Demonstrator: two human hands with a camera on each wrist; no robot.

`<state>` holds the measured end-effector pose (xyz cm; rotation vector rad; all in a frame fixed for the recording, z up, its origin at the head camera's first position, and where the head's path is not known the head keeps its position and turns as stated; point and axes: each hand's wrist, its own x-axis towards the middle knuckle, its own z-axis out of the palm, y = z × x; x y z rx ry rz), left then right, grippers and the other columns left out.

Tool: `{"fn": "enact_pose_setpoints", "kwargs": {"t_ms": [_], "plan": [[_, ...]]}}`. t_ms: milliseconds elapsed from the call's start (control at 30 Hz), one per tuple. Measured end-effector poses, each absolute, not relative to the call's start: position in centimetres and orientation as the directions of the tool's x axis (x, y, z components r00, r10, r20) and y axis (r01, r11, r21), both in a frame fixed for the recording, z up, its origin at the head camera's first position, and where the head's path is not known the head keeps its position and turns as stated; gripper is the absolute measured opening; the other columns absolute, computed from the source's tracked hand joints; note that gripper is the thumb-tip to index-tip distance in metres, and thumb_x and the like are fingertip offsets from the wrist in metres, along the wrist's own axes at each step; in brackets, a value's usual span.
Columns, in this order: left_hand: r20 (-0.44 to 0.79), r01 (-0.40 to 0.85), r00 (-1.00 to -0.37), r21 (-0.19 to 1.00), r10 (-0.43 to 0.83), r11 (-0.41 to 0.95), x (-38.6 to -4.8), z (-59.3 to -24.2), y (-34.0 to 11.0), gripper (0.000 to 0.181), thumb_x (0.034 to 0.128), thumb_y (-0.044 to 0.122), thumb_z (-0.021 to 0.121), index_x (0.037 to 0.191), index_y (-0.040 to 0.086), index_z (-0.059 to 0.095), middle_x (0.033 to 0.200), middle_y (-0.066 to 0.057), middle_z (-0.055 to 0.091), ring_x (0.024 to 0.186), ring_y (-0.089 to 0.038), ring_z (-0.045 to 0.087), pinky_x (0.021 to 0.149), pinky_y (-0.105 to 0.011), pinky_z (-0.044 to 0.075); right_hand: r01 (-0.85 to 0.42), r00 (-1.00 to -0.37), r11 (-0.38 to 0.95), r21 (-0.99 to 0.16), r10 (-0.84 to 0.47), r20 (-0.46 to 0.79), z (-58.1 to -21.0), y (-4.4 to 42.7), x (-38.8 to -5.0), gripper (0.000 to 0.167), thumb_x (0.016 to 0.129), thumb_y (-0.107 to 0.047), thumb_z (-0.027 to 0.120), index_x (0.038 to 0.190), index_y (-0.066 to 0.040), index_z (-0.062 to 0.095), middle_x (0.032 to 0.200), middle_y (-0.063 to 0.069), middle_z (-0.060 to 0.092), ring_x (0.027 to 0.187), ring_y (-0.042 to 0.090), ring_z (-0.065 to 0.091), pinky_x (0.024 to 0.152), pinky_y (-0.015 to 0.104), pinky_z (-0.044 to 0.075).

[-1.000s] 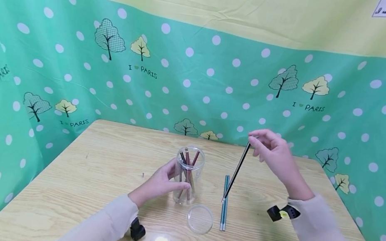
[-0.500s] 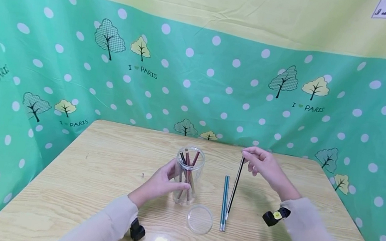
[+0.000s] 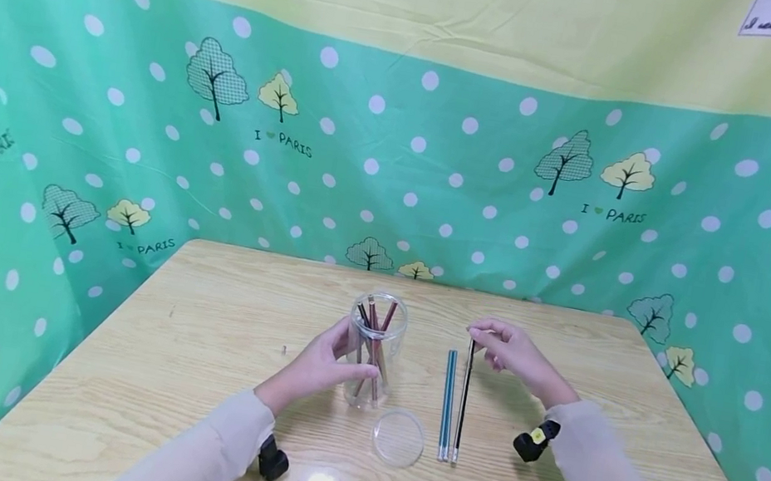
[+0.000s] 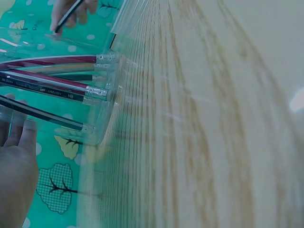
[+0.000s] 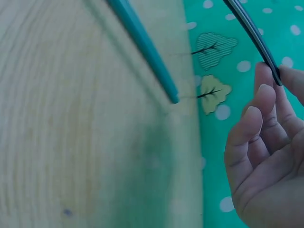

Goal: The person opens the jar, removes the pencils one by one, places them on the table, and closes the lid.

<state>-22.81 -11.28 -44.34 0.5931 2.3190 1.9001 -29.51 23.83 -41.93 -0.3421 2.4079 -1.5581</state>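
Note:
My left hand (image 3: 314, 365) holds a clear round jar (image 3: 395, 350) upright on the table, thumb in front of its wall. Several pencils (image 4: 57, 85), dark red and black among them, lean inside with their metal-capped ends at the bottom. My right hand (image 3: 513, 353) pinches a black pencil (image 3: 462, 408) by its far end, between thumb and fingers. The pencil's metal-tipped near end is low by the tabletop; in the right wrist view the pinched end (image 5: 266, 54) is off the table. Left of it lie two teal pencils (image 3: 448, 402), side by side.
A clear round lid (image 3: 398, 438) lies flat in front of the jar. One tiny grey bit (image 3: 284, 350) is on the wooden table (image 3: 197, 379) to the left. Behind the table hangs a green polka-dot cloth (image 3: 334, 182).
My right hand has come down and toward the left, bringing the black pencil from a slant across the teal pencils to beside them on their right. The left hand keeps its hold on the jar.

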Motion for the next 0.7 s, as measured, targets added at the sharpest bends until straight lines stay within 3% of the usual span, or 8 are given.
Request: {"fn": "enact_pose_setpoints", "kwargs": {"t_ms": [200,433,700], "plan": [[0.175,0.24,-0.921,0.958,0.349,0.154,-22.8,-44.4,-11.3,0.088,0.0823,0.028,0.085,0.155,0.033,0.035,0.152,-0.001,0.046,0.14,-0.027,0.041,0.117,-0.042,0.032,-0.052,-0.929,0.425,-0.904,-0.353,-0.113,-43.3,23.5,-29.7,0.051,0.101,-0.036,0.06,0.134,0.003,0.055,0.1,0.009,0.063,0.066,0.016,0.053,0.058,0.028,0.053],[0.179,0.244,-0.921,0.957,0.345,0.156,-22.8,-44.4,-11.2,0.086,0.0828,0.028,0.085,0.154,0.03,0.037,0.151,-0.002,0.047,0.14,-0.028,0.041,0.117,-0.042,0.032,-0.047,-0.931,0.485,-0.873,-0.338,-0.137,-44.3,23.4,-30.1,0.047,0.101,-0.036,0.06,0.128,0.002,0.059,0.094,0.012,0.063,0.063,0.014,0.051,0.049,0.021,0.044],[0.179,0.244,-0.919,0.958,0.352,0.152,-22.8,-44.4,-11.3,0.084,0.0836,0.027,0.084,0.154,0.028,0.038,0.15,-0.001,0.048,0.14,-0.027,0.041,0.117,-0.041,0.031,-0.006,-0.949,0.526,-0.85,-0.272,-0.161,-45.4,23.2,-30.5,0.04,0.101,-0.035,0.061,0.121,-0.001,0.063,0.091,0.007,0.064,0.066,0.015,0.052,0.047,0.021,0.04]]}}
